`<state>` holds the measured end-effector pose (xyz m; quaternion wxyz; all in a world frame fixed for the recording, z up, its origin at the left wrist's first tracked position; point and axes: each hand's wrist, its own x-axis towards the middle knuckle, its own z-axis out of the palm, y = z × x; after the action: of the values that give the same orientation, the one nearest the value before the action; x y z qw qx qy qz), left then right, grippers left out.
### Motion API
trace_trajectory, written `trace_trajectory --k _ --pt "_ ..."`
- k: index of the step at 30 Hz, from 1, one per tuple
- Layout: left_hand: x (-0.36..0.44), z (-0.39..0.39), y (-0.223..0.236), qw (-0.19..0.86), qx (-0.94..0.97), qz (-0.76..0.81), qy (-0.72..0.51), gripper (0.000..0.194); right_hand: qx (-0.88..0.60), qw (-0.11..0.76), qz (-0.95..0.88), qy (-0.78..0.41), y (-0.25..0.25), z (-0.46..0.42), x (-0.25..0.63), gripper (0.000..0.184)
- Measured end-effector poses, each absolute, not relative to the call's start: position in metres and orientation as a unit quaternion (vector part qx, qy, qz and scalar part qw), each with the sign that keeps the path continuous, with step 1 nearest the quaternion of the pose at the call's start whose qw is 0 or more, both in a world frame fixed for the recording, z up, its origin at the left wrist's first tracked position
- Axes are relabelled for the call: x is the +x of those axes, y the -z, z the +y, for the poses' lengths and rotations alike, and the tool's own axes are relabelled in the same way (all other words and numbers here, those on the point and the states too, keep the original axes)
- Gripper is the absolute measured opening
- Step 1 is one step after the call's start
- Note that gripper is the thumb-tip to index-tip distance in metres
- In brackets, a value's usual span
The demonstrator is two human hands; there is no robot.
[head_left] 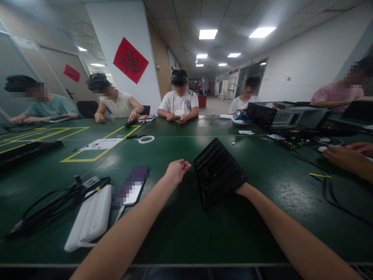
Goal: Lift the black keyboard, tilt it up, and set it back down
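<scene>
The black plastic tray with little boxes (220, 175) is tipped up on a slant over the green tabletop (175, 237), back from the middle of the near edge. The right hand (242, 189) is at the tray's right corner. Most of it hides behind the tray, so I cannot tell how the fingers grip. The left hand (177, 171) is just beside the tray's left side, not touching it. Its fingers are loosely bent, and I see nothing in them.

The tray could slip or swing round, because just one hand seems to hold it, and at one end. If it drops, its low corner could bang the tabletop. Anything loose in the little boxes could slide out, because the tray leans so much; it is too dark to tell if anything is in there.

Toward the near left corner of the tabletop are a phone (133, 193), a white plastic case (91, 214) and black cables (55, 202). The left arm passes close by the phone, so a careless elbow might bump it.
</scene>
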<state>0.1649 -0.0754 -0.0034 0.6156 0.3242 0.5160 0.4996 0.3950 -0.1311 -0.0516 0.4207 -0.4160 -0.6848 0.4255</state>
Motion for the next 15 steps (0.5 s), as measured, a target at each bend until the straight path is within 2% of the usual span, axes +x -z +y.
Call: trace_trajectory --k 4,10,13,15 --pt "0.167 -0.080 0.000 0.641 0.315 0.507 -0.483 0.014 -0.415 0.426 -0.688 -0.416 0.057 -0.127 0.396 0.038" --pt "0.171 -0.096 -0.005 0.669 0.459 0.455 -0.368 0.025 -0.383 0.424 -0.683 -0.455 0.048 -0.129 0.389 0.037" --pt "0.170 -0.097 -0.005 0.688 0.487 0.430 -0.325 0.011 -0.369 0.430 -0.658 -0.496 0.042 -0.130 0.379 0.036" --pt "0.170 -0.097 -0.004 0.679 0.512 0.422 -0.315 0.009 -0.367 0.436 -0.650 -0.503 0.042 -0.130 0.375 0.038"
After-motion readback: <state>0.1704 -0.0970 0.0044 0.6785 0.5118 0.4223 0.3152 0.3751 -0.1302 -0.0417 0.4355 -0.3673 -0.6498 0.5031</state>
